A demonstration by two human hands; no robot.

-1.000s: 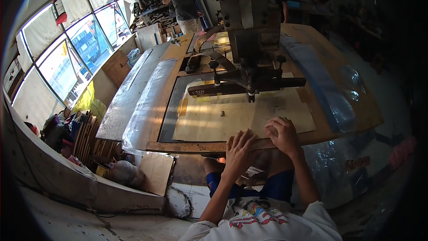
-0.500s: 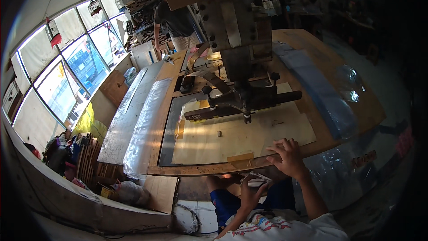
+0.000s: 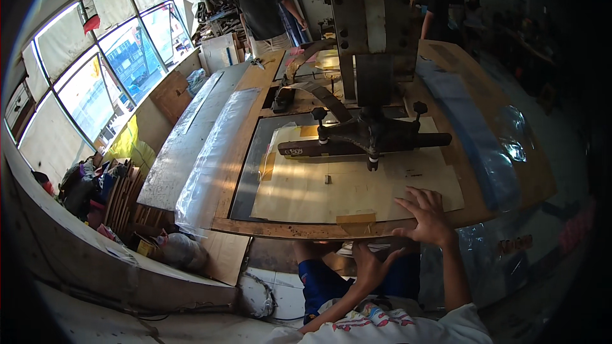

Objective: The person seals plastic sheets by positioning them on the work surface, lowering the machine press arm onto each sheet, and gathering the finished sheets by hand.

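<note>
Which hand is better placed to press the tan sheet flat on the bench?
Probably the right hand: it rests spread on the sheet at the bench edge. The left hand hangs below the bench, off it.

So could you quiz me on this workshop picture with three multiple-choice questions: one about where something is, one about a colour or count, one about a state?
1. Where is the right hand?
A. on the near edge of the table
B. on the press head
C. on the window sill

2. What colour is the sheet under the press head?
A. bright red
B. pale tan
C. dark green

3. How is the left hand?
A. shut around a hammer
B. flat on the sheet
C. open, empty, below the table edge

Answers:
1. A, its spread fingers lie over the table's wooden front edge.
2. B, the big flat sheet on the table looks pale tan.
3. C, its fingers are spread and hold nothing, lower than the edge, above the lap.
</note>
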